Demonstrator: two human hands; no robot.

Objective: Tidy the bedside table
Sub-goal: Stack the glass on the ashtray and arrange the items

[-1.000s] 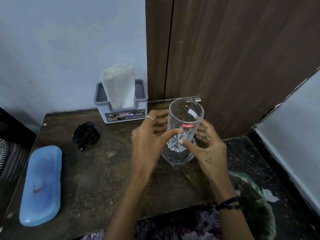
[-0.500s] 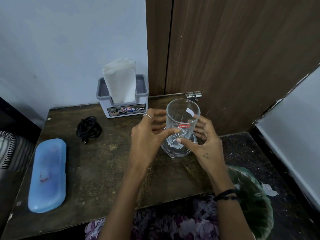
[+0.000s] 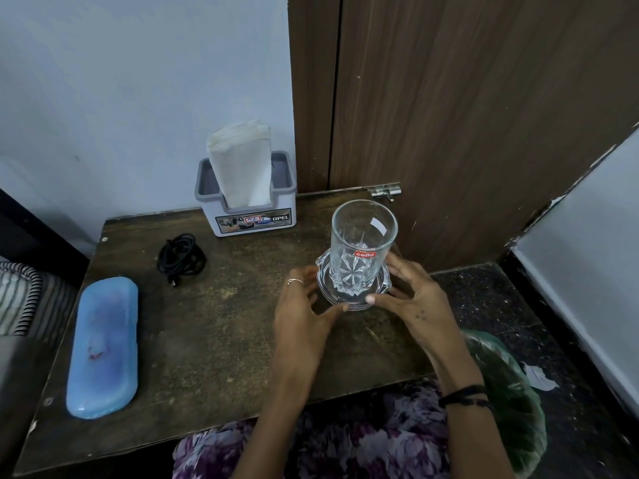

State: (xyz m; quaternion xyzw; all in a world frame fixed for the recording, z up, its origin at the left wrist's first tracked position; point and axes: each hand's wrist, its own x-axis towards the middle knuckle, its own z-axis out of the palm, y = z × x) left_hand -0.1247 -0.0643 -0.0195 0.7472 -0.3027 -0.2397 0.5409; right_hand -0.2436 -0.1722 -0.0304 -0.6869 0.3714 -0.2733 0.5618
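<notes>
- A tall clear cut-glass tumbler with a red label (image 3: 363, 247) stands upright on a clear glass coaster (image 3: 352, 299), at the right rear of the dark wooden worktop (image 3: 214, 340).
- The left hand (image 3: 304, 312) and right hand (image 3: 411, 299) flank the coaster, fingers spread and loose, thumb tips touching its front rim; neither grips the tumbler.
- A grey tissue holder (image 3: 247, 202), a coiled black cable (image 3: 181, 257) and a light blue oblong case (image 3: 103, 344) sit to the left.
</notes>
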